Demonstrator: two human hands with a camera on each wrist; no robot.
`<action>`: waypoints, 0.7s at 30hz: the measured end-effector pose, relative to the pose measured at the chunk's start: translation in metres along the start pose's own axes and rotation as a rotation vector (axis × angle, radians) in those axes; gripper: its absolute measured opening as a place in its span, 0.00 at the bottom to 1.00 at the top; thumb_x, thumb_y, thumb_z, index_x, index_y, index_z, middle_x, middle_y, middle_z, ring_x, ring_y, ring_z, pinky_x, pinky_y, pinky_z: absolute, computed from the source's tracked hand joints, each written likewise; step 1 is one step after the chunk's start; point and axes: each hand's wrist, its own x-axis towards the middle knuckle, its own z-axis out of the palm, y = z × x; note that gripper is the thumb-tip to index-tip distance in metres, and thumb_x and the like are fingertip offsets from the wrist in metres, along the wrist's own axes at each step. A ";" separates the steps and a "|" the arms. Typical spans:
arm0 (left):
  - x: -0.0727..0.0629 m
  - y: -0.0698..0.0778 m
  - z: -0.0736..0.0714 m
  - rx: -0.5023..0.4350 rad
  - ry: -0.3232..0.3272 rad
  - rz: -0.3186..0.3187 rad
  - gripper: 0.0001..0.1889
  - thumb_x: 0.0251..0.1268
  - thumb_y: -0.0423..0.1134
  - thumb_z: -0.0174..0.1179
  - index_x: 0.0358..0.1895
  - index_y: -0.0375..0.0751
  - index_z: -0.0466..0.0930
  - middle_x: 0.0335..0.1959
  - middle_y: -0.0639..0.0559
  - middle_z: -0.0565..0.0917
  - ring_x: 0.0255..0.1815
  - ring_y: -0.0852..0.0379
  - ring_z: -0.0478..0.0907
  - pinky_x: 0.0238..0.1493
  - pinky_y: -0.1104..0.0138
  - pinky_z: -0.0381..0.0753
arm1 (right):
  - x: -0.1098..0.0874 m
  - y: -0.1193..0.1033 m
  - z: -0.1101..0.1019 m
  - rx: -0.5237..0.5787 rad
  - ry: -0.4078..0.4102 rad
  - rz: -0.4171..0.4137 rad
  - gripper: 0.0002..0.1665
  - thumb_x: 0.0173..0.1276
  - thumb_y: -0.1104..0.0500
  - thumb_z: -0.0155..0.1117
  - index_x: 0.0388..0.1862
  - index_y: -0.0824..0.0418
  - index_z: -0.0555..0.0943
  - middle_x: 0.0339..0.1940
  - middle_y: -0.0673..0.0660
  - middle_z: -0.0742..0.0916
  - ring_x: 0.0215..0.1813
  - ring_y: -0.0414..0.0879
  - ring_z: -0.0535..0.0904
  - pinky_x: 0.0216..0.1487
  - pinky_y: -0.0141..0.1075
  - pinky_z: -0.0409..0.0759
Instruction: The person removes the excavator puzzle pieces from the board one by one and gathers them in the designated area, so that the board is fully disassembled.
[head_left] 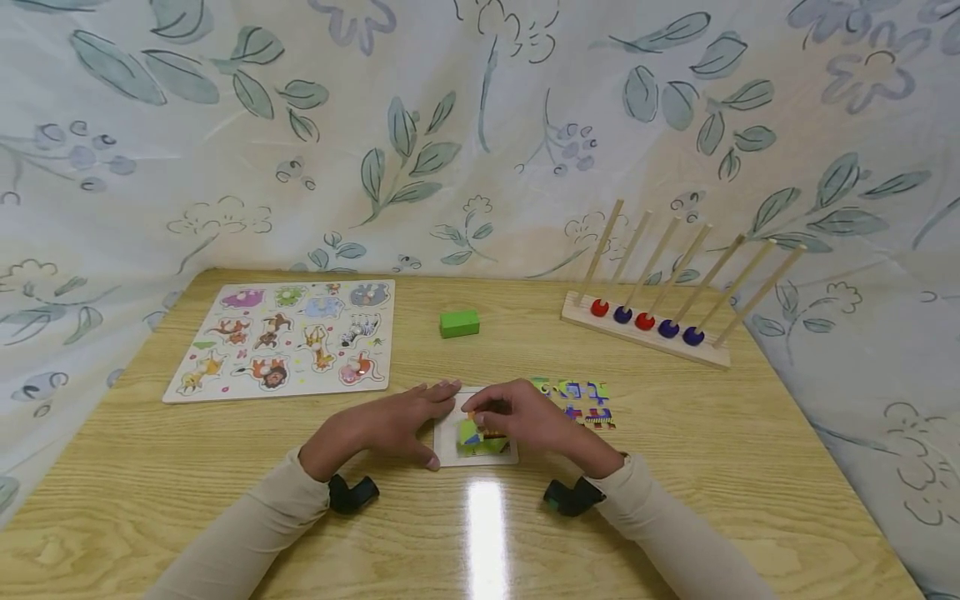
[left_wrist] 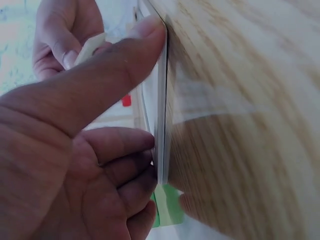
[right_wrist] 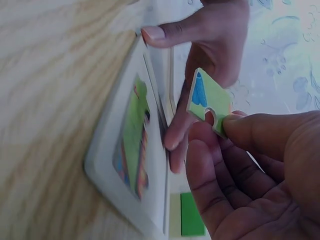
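Note:
A small puzzle tray (head_left: 447, 450) with a pale border lies flat in front of me, several picture pieces (right_wrist: 131, 127) sitting inside it. My left hand (head_left: 393, 422) rests along the tray's left side, thumb on the near corner and fingers reaching toward the far edge. Above the tray my right hand (head_left: 528, 419) pinches a jigsaw piece (right_wrist: 212, 92) between thumb and fingers. That piece is light green with a blue shape and a rounded notch, and it is tilted in the right wrist view. Loose colourful jigsaw pieces (head_left: 597, 415) lie just right of the tray, partly behind my right hand.
An animal peg puzzle board (head_left: 251, 337) lies at the back left. Beyond the tray sits a green block (head_left: 459, 323). At the back right stands a wooden rack (head_left: 652, 342) with upright rods and red and blue beads. Floral cloth hangs behind the table.

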 end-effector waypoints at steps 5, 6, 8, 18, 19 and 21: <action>0.001 -0.001 0.000 0.004 0.009 0.046 0.46 0.57 0.46 0.71 0.75 0.34 0.56 0.79 0.47 0.46 0.78 0.47 0.42 0.72 0.54 0.54 | -0.007 0.000 -0.011 -0.005 0.034 0.036 0.13 0.73 0.66 0.57 0.52 0.66 0.83 0.42 0.53 0.86 0.39 0.44 0.81 0.42 0.36 0.80; 0.001 -0.001 0.000 0.001 0.009 0.059 0.45 0.57 0.45 0.71 0.75 0.35 0.57 0.79 0.48 0.46 0.78 0.48 0.42 0.72 0.55 0.54 | -0.008 0.001 -0.013 -0.002 0.039 0.041 0.13 0.73 0.66 0.57 0.52 0.66 0.83 0.42 0.53 0.86 0.39 0.44 0.81 0.42 0.36 0.81; 0.002 -0.001 0.000 -0.010 0.007 0.084 0.43 0.58 0.44 0.71 0.74 0.36 0.59 0.79 0.49 0.46 0.78 0.49 0.43 0.72 0.55 0.55 | -0.010 0.002 -0.016 -0.004 0.052 0.042 0.13 0.72 0.67 0.57 0.51 0.67 0.83 0.42 0.53 0.86 0.39 0.45 0.82 0.42 0.36 0.81; 0.006 -0.001 0.003 -0.032 -0.026 0.119 0.38 0.61 0.38 0.68 0.73 0.34 0.61 0.79 0.48 0.48 0.78 0.49 0.43 0.72 0.56 0.53 | -0.024 0.008 -0.030 -0.070 0.100 0.044 0.12 0.72 0.67 0.58 0.50 0.66 0.84 0.44 0.53 0.87 0.44 0.43 0.81 0.45 0.34 0.80; 0.006 -0.002 0.004 -0.029 -0.028 0.120 0.38 0.61 0.38 0.67 0.73 0.33 0.61 0.79 0.48 0.48 0.78 0.49 0.43 0.72 0.56 0.53 | -0.026 0.009 -0.031 -0.076 0.105 0.049 0.12 0.72 0.66 0.58 0.50 0.65 0.84 0.44 0.53 0.87 0.44 0.44 0.81 0.44 0.34 0.80; 0.007 -0.002 0.004 -0.028 -0.032 0.121 0.38 0.62 0.38 0.67 0.73 0.33 0.60 0.79 0.48 0.48 0.78 0.49 0.43 0.72 0.56 0.54 | -0.030 0.010 -0.034 -0.084 0.112 0.057 0.12 0.72 0.66 0.58 0.50 0.66 0.84 0.45 0.54 0.86 0.43 0.44 0.81 0.43 0.35 0.80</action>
